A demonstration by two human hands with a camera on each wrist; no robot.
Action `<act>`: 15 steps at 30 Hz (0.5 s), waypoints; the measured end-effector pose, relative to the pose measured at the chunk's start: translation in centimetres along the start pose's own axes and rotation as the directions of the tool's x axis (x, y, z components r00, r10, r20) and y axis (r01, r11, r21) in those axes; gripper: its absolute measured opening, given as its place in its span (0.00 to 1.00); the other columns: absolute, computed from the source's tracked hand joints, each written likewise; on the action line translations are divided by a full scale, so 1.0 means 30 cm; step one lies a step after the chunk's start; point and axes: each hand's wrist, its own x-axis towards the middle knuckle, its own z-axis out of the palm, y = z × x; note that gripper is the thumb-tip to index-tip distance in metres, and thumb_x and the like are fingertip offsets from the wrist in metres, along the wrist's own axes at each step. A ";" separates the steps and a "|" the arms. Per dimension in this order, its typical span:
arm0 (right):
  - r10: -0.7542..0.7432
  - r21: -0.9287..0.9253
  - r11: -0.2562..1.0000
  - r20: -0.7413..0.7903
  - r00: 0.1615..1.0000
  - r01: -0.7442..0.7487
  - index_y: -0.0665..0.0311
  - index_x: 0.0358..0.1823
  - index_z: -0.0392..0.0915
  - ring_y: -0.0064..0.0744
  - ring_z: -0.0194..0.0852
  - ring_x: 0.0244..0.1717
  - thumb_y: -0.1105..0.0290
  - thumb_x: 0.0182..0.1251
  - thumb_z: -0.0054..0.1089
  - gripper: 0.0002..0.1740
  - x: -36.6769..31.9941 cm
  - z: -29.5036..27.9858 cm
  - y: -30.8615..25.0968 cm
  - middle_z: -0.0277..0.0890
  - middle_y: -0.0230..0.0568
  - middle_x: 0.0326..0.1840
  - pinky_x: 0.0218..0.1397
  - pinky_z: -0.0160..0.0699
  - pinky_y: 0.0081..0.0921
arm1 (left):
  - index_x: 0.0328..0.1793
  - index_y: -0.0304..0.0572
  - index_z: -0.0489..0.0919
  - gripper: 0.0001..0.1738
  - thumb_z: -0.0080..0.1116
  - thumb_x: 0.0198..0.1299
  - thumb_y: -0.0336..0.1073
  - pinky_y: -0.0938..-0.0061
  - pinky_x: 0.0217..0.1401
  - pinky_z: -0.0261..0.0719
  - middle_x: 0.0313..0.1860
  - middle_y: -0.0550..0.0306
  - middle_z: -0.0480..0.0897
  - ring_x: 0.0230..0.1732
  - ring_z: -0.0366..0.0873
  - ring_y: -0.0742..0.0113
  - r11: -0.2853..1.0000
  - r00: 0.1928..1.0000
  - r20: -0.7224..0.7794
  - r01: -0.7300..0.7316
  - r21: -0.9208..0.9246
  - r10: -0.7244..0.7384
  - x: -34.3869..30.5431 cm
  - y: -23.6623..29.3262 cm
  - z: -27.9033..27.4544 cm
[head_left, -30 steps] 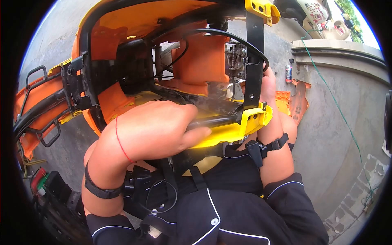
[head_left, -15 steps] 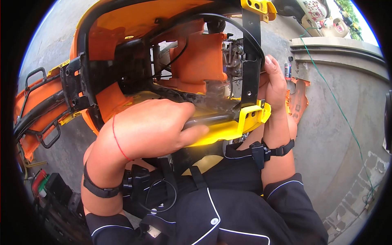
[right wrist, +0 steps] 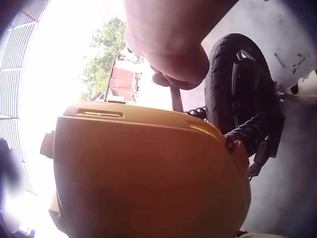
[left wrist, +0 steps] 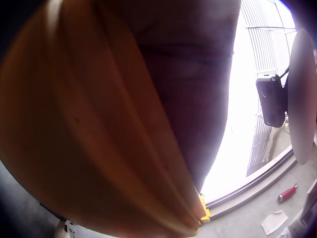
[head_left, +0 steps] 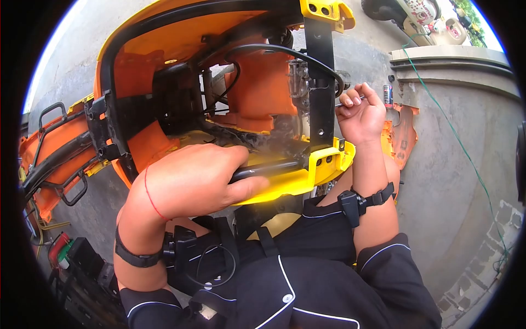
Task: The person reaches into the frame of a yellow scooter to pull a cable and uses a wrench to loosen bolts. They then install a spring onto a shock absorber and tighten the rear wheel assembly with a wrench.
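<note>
My left hand (head_left: 194, 178) grips the black tube (head_left: 268, 169) along the lower edge of a yellow-and-orange body shell (head_left: 285, 185), thumb over the yellow rim. Right of the upright black metal bar (head_left: 321, 82), my right hand (head_left: 361, 118) has curled fingers pinching a thin tool (head_left: 359, 98). In the right wrist view a flat metal strip (right wrist: 177, 99) extends from that hand (right wrist: 171, 54), above the yellow shell (right wrist: 148, 168). The left wrist view has my left hand (left wrist: 188, 84) dark against the shell (left wrist: 84, 124); its fingers are hidden there.
A black cable (head_left: 263, 47) arcs across the shell's opening. A wheel (right wrist: 240, 82) and coil spring (right wrist: 247, 131) stand beside the shell. On the floor are a can (head_left: 388, 96), an orange panel (head_left: 405, 134) and a green cord (head_left: 452, 134).
The shell, with my left hand on it, has shifted left. My right hand has come out from behind the black bar, and its fingers are now curled beside it.
</note>
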 end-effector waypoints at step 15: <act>0.353 -0.072 0.925 -0.204 0.913 -0.374 0.56 0.35 0.73 0.16 0.62 0.22 0.67 0.74 0.40 0.11 0.007 0.042 0.185 0.65 0.20 0.21 0.23 0.63 0.16 | 0.42 0.33 0.81 0.30 0.56 0.70 0.59 0.50 0.43 0.80 0.33 0.35 0.84 0.37 0.83 0.36 1.000 1.000 -0.006 -0.011 -0.009 0.011 0.004 0.003 0.001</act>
